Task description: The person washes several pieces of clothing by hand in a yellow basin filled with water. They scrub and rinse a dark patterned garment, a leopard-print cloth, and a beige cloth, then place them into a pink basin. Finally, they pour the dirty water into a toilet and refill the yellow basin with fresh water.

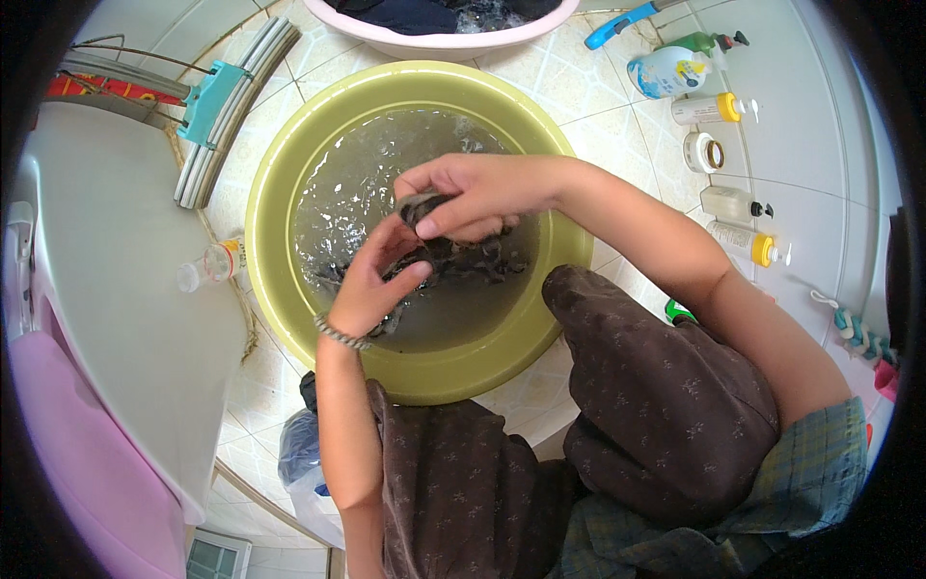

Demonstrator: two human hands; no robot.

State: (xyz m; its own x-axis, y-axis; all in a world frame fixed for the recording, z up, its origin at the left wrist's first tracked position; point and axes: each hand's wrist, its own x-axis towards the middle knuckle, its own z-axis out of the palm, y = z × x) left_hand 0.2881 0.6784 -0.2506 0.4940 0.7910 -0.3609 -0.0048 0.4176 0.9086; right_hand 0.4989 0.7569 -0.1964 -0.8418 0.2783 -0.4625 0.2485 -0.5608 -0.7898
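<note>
Dark cloth inside the olive-green tub, bunched near the middle; part lifted clear of the water, the rest trailing in it. Water grey and murky, bright glints at the upper left.

Right hand comes in over the tub's right edge, closed on a wad of the cloth. Left hand lower and to the left, fingers curved toward the wad, thumb spread apart; cannot tell whether it grips any fabric. Braided band at the left wrist, above the tub's lower-left rim.

Room inside the rim: open water on the left, above and below the hands; the two hands themselves sit close together.

Outside the rim: brown-clad knees crowd the near side, the right one overlapping the edge in view. Pink basin with dark laundry just beyond the far edge; cannot tell if the rims touch. Mop upper left, a strip of tile between. Clear jar near the left edge, white panel behind it. Plastic bag lower left, beside the knee. Widest bare floor to the upper right, up to bottles lined along the wall.
</note>
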